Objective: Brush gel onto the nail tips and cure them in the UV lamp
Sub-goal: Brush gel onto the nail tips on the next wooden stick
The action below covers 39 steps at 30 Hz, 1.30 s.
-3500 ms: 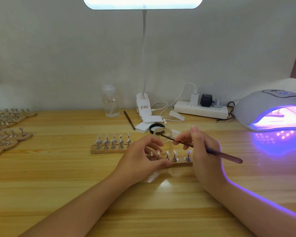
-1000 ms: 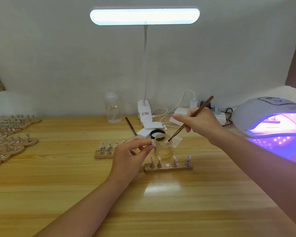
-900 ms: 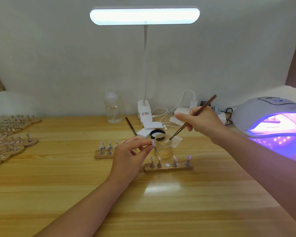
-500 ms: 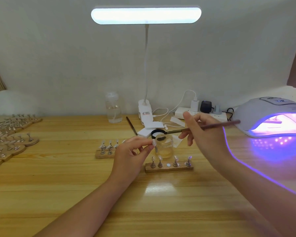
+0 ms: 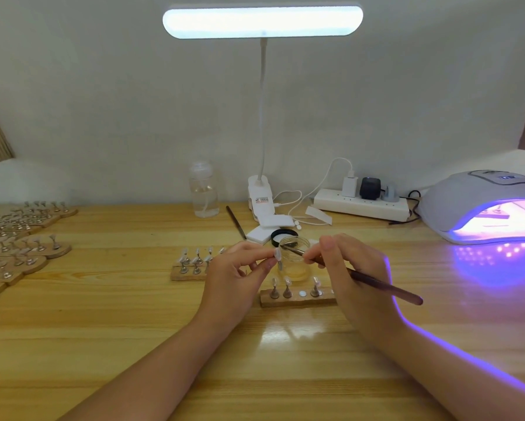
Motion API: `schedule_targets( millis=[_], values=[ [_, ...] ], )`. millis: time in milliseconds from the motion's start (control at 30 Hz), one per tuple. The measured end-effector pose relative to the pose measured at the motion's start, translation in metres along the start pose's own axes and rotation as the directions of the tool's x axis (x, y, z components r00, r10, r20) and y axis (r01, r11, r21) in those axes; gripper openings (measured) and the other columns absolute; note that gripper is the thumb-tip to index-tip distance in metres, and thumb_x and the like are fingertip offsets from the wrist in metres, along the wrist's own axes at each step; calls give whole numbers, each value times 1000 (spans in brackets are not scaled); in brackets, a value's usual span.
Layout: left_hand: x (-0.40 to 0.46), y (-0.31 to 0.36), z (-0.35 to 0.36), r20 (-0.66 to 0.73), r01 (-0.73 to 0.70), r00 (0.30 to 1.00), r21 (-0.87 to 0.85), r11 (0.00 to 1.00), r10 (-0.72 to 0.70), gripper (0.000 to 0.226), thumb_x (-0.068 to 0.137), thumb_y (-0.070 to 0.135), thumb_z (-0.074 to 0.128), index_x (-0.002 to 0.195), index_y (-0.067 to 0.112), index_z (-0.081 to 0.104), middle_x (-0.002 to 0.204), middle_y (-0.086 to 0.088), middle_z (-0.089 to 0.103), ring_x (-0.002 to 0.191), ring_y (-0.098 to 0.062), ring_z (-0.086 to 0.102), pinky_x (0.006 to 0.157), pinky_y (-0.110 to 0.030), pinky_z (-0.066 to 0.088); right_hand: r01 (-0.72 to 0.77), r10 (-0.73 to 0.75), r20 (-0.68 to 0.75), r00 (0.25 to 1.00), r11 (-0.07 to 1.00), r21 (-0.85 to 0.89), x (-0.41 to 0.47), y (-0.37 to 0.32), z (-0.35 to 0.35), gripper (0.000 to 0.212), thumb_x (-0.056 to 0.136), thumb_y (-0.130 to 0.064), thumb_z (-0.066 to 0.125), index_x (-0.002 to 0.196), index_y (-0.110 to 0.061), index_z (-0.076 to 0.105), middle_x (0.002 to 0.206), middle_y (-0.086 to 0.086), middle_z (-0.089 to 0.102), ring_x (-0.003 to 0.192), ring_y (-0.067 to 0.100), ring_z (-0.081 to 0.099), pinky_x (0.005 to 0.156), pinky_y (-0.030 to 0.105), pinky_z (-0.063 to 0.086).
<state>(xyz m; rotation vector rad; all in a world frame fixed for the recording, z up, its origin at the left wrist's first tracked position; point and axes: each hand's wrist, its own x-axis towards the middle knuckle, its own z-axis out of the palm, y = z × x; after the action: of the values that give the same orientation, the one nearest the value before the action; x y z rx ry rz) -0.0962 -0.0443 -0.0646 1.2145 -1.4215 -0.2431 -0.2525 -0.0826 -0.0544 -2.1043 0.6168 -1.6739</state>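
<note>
I am at the brushing step: my left hand (image 5: 237,275) lifts one nail tip (image 5: 276,254) on its small metal stand, and my right hand (image 5: 349,268) brings the gel brush (image 5: 358,276) up to it, the bristle end meeting the tip just in front of the open gel jar (image 5: 294,258). To do this well, I judge the tip should stay steady and tilted toward me while the brush lays a thin, even coat from base to free edge, with no gel running onto the stand. A light stroke matters; the tip is small and would likely twist in a loose pinch.

My left fingers (image 5: 264,264) are curled close, thumb and forefinger pinching the stand's stem below the tip. My right fingers (image 5: 326,246) are closed round the brush near its ferrule, pen-fashion, the handle trailing back to the right over the counter (image 5: 103,329).

Below my hands the wooden holder strip (image 5: 297,300) carries three more tips and shows one bare round socket, presumably where the held stand belongs. A second strip (image 5: 191,265) sits to the left, partly behind my left hand. The UV lamp (image 5: 479,205) glows violet at the far right, well apart from the work, with something on its floor that I cannot make out.
</note>
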Motion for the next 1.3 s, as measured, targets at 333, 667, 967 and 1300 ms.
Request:
schedule_targets(
  millis=[333,667,967,1300],
  values=[
    [0,1,0,4,28,1000,6,1000,-28,31,75,7,69,79,37,66,78,12,64,69,1,51,57,-9,38,51,-51,-21,998,999,3,-4,2,2,38,92,-25,36,68,-14,64,64,-10,61,63,6,61,59,31,52],
    [0,1,0,0,14,1000,22,1000,-14,33,75,6,69,79,38,65,76,16,63,69,6,51,59,-6,39,13,-13,-11,1000,1000,25,-5,-1,3,37,91,-29,36,67,-21,63,63,-9,62,63,7,62,59,35,53],
    [1,-1,-1,-19,38,999,-2,999,-38,34,73,9,71,77,42,67,71,28,66,71,2,59,64,-7,43,-87,86,6,996,994,66,-6,-5,6,36,89,-36,36,66,-27,62,62,-11,63,64,3,61,63,18,49],
    [2,-4,-1,-27,111,993,-85,990,-114,38,70,10,74,65,47,69,72,25,68,76,4,64,70,-8,47,-156,157,-3,988,983,94,-7,-4,8,41,87,-40,36,66,-21,66,63,-7,66,66,4,62,65,18,49]
  ],
)
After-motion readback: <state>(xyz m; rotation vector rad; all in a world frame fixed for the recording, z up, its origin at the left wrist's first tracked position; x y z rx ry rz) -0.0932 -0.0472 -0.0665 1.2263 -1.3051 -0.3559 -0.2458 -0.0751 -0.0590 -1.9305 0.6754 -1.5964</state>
